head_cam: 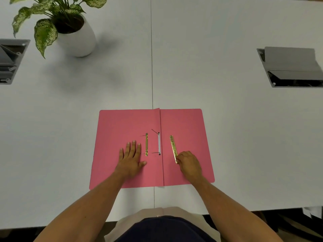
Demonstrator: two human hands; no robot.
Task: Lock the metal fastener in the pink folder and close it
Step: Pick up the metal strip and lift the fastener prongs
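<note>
A pink folder (pixel 185 124) lies open and flat on the white table, its spine running away from me. A gold metal fastener bar (pixel 146 144) with thin prongs sits on the left flap, beside a white strip (pixel 159 144) at the spine. A second gold fastener strip (pixel 173 147) lies loose on the right flap. My left hand (pixel 132 155) rests flat on the left flap, fingers spread, just left of the gold bar. My right hand (pixel 189 163) pinches the near end of the loose gold strip.
A potted plant in a white pot (pixel 78 41) stands at the far left. Grey cable boxes are set into the table at the left edge (pixel 10 62) and at the right (pixel 291 67). A seam (pixel 152 67) splits the table down the middle.
</note>
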